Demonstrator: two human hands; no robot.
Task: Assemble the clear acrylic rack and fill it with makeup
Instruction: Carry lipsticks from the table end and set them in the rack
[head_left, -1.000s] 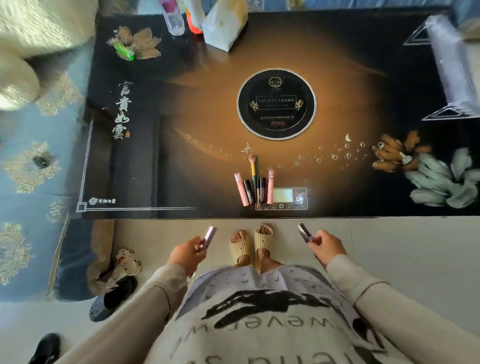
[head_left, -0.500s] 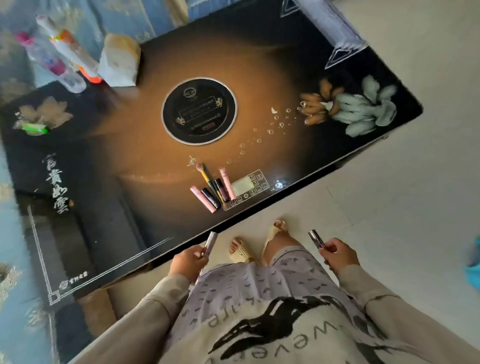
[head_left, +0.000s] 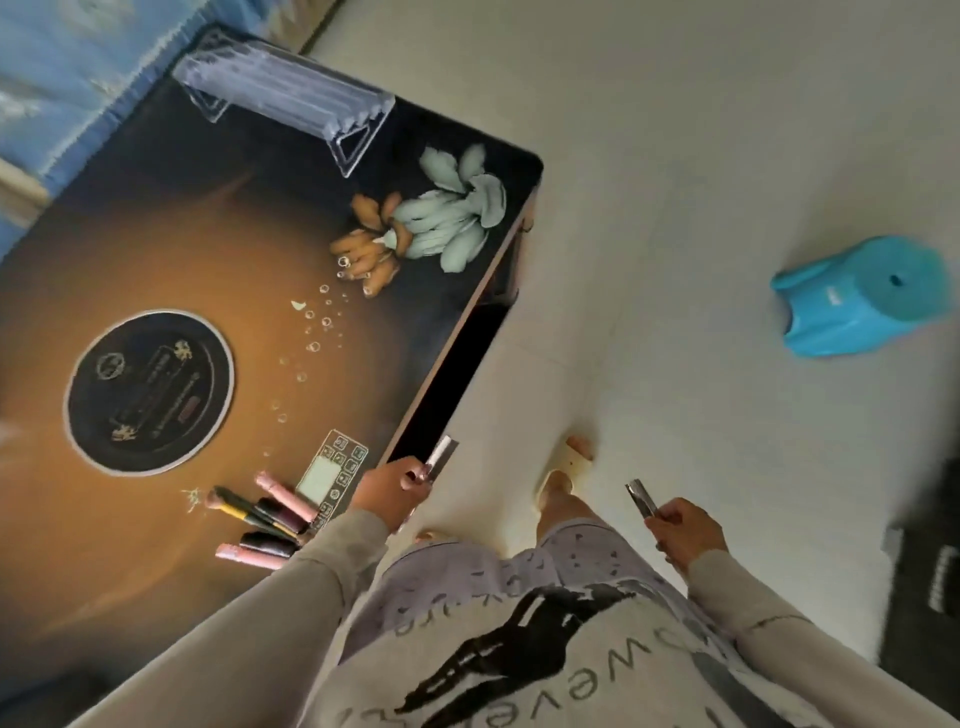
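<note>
Fingers (head_left: 411, 475) of the left hand (head_left: 392, 493) grip a flat silvery tube (head_left: 442, 454), the right hand (head_left: 685, 530) a grey tube (head_left: 641, 498), both just off the glossy table's (head_left: 156, 234) edge. The ridged clear acrylic rack (head_left: 291, 98) lies at the table's far end.

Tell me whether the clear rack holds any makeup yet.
Looks empty: nothing coloured shows inside the rack; the makeup pieces lie apart on the table.

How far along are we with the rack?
Done: the clear acrylic rack looks assembled at the table's far corner, with no makeup visible in it. In hand: the left hand grips a silver tube, the right hand a darker tube. Left: the makeup row.
</note>
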